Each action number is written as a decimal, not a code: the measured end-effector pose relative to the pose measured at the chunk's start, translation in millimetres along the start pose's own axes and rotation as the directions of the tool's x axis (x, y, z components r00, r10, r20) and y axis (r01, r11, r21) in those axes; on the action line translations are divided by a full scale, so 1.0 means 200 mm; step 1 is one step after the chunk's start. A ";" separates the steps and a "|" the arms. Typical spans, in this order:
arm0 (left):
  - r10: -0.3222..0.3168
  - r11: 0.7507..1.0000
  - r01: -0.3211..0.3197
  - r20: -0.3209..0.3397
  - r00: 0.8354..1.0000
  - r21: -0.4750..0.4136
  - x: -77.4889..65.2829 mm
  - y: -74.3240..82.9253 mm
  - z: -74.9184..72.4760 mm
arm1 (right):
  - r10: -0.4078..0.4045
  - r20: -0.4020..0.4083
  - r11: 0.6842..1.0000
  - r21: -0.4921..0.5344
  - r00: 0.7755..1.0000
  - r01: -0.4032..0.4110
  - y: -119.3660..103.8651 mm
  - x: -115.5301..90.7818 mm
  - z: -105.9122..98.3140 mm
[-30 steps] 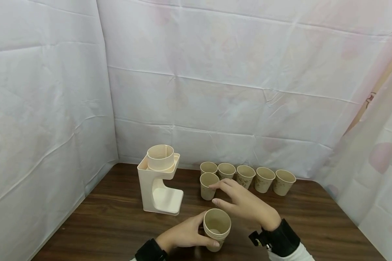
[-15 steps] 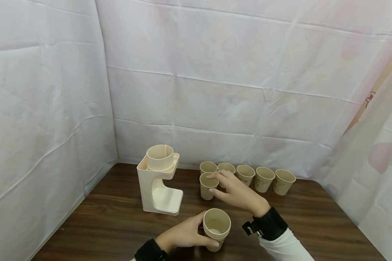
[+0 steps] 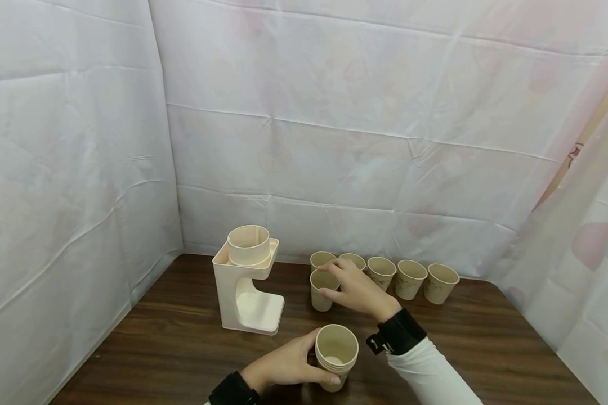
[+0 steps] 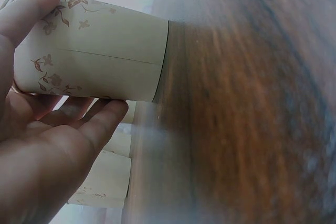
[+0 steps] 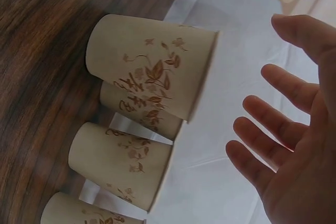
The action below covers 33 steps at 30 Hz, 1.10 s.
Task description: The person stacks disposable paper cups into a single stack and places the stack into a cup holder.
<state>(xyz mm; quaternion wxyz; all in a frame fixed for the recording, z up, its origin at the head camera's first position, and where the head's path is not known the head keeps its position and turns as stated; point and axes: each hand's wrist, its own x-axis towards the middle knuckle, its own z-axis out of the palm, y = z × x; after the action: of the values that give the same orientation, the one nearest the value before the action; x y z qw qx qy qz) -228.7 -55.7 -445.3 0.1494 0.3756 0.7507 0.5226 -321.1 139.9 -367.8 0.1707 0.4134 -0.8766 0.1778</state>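
On the wooden bench, the left hand grips a near stack of cups. Beyond it a single cup stands upright, just below the right hand, which is nearer and spread.

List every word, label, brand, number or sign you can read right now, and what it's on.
No text is legible.
Front beige paper cup with brown floral print, right wrist view: brush-like brown marks, too blurred to read.
Partly hidden beige paper cup behind it: similar marks, unreadable.
Nested beige paper cups, left wrist view: floral print, no lettering visible.
Cream plastic C-shaped stand: no lettering visible.
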 end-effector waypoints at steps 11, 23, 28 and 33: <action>-0.012 1.000 0.012 -0.004 1.000 -0.017 0.00 0.00 0.00 | 0.127 0.066 0.987 -0.107 0.990 -0.119 0.05 0.05 0.09; -0.016 1.000 0.016 -0.001 1.000 0.002 0.00 0.00 0.00 | 0.160 0.091 0.980 -0.137 0.983 -0.147 0.05 0.07 0.14; -0.021 1.000 0.021 -0.001 1.000 0.006 0.00 0.00 0.00 | 0.195 0.121 0.975 -0.128 0.973 -0.179 0.05 0.07 0.15; -0.011 1.000 0.011 0.003 1.000 0.002 0.00 0.00 0.00 | 0.201 0.143 0.976 -0.113 0.969 -0.186 0.04 0.08 0.14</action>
<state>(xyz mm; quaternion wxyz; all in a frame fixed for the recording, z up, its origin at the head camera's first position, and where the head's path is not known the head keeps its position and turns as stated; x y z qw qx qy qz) -229.7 -56.3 -445.9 0.1533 0.3723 0.7530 0.5204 -341.6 121.4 -387.4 0.1049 0.3292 -0.9310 0.1178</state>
